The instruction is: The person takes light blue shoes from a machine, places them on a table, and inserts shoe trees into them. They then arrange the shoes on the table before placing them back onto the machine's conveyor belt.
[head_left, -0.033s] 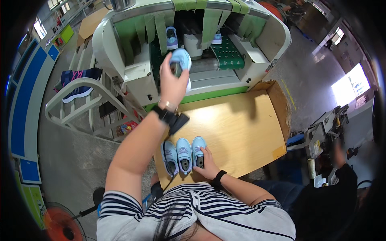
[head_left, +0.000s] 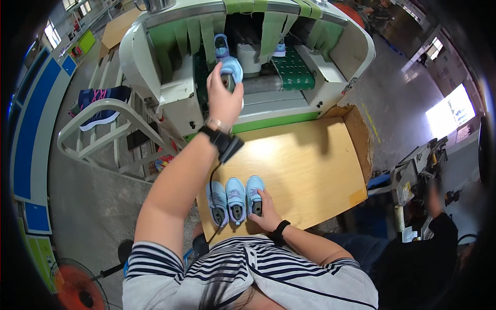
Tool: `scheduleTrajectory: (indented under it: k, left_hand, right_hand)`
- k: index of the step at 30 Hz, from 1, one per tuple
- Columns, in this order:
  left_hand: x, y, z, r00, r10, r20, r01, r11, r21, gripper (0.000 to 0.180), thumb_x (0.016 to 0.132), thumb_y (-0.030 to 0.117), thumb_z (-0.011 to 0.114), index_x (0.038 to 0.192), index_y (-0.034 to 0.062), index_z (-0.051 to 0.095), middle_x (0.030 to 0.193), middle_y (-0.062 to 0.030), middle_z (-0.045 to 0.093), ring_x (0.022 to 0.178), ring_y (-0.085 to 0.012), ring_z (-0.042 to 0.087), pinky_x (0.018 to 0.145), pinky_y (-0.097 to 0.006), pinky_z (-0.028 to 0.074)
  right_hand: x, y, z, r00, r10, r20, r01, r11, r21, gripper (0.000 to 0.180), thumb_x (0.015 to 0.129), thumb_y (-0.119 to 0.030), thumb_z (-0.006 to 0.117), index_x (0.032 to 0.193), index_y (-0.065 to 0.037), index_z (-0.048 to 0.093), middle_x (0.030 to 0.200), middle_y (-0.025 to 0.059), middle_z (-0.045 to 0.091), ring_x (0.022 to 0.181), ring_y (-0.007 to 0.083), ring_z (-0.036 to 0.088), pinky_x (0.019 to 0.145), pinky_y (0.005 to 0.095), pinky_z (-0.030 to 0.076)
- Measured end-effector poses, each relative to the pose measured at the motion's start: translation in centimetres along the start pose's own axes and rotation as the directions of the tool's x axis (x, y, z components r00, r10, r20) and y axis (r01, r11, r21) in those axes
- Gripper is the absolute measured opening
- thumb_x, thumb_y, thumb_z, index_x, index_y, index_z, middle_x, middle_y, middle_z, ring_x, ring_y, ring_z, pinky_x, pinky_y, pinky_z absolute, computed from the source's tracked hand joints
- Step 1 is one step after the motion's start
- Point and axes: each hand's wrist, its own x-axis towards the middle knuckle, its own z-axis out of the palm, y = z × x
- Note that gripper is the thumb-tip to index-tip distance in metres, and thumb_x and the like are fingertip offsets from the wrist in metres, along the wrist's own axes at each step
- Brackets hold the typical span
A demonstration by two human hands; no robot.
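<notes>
Left hand (head_left: 225,97) grips a raised blue shoe (head_left: 232,67) — right hand (head_left: 267,215), half-curled, clasps the rightmost tabletop shoe (head_left: 254,187).

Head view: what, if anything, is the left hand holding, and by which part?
A light-blue shoe; the left hand has it by the sides near its opening, between thumb and fingers.

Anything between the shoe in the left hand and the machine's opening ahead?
Yes: in this view another blue shoe sits just beyond the held shoe, toward the left of the opening, with green fabric strips hanging beside it.
</notes>
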Motion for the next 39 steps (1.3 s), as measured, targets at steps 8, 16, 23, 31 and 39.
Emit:
scheduleTrajectory:
  k: [8,16,23,31,39]
  left_hand:
    - [1.8,-4.8,1.5,1.0,-0.021,0.006,0.021,0.999,0.038,0.095,0.075,0.021,0.078,0.149,0.0023,0.022,0.144,-0.0271,0.032,0.133,-0.0426,0.037,0.113,-0.044,0.031]
    - [-18.0,-5.8,-7.3,0.596,-0.079,0.799,-0.205,0.947,0.246,0.062,0.087,0.039,0.067,0.139,0.0125,0.049,0.146,-0.0175,0.045,0.138,-0.0404,0.035,0.113,-0.054,0.026]
    - [-26.0,-6.6,-9.6,0.613,0.016,0.79,-0.453,0.826,0.334,0.054,0.083,0.041,0.063,0.123,0.0045,0.062,0.136,-0.0133,0.056,0.127,-0.036,0.05,0.095,-0.047,0.043]
    - [-26.7,-6.3,-10.8,0.552,-0.124,0.825,-0.394,0.833,0.389,0.051,0.081,0.038,0.063,0.121,0.0069,0.063,0.126,-0.0127,0.061,0.116,-0.0348,0.056,0.092,-0.044,0.044]
    - [-27.5,-8.3,-10.1,0.598,-0.121,0.792,-0.361,0.842,0.401,0.047,0.077,0.032,0.068,0.115,0.0046,0.063,0.111,-0.014,0.064,0.112,-0.033,0.054,0.088,-0.046,0.045]
  right_hand:
    - [5.1,-2.7,-10.4,0.955,0.231,-0.186,-0.055,0.753,0.656,0.068,0.089,-0.004,0.061,0.147,0.0,0.025,0.143,0.0178,0.042,0.13,0.0281,0.045,0.109,0.0372,0.036]
    - [26.6,-10.6,-24.9,0.694,-0.298,-0.656,0.379,0.925,-0.019,0.061,0.09,-0.012,0.061,0.144,-0.006,0.035,0.141,0.0191,0.047,0.128,0.0314,0.048,0.109,0.0421,0.035]
    - [35.8,-8.8,-20.3,0.612,-0.097,-0.785,-0.278,0.903,-0.329,0.083,0.088,-0.035,0.062,0.156,-0.025,0.016,0.159,0.0149,0.025,0.145,0.0411,0.022,0.112,0.0666,0.017]
    - [13.8,-8.7,2.3,0.936,-0.352,0.009,0.35,0.928,-0.126,0.063,0.082,-0.026,0.069,0.141,-0.017,0.048,0.152,0.0242,0.032,0.14,0.0471,0.028,0.113,0.0559,0.027]
    - [6.3,-6.6,1.8,0.952,-0.294,0.089,0.279,0.949,0.145,0.023,0.09,-0.017,0.056,0.104,0.0,0.06,0.102,0.0205,0.062,0.096,0.0386,0.058,0.085,0.0447,0.048]
